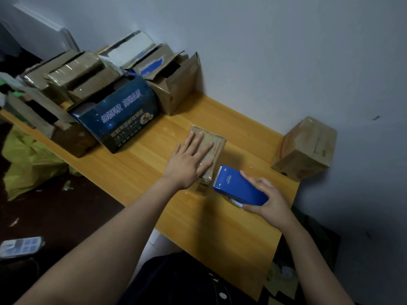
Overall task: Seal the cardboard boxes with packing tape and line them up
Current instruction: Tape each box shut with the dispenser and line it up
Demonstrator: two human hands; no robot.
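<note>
On the wooden desk (136,164), the left hand (189,160) lies flat, fingers straight, on the small cardboard box (217,146) while the right hand (267,200) grips the blue tape dispenser (235,187) (teeth at the box's near end), so a skewed pull could tear crookedly.

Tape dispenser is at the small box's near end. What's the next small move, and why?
Probably tilt the blue dispenser so its teeth cut the tape: the right hand holds it at the near end of the small box, and the left hand presses the box down.
</note>
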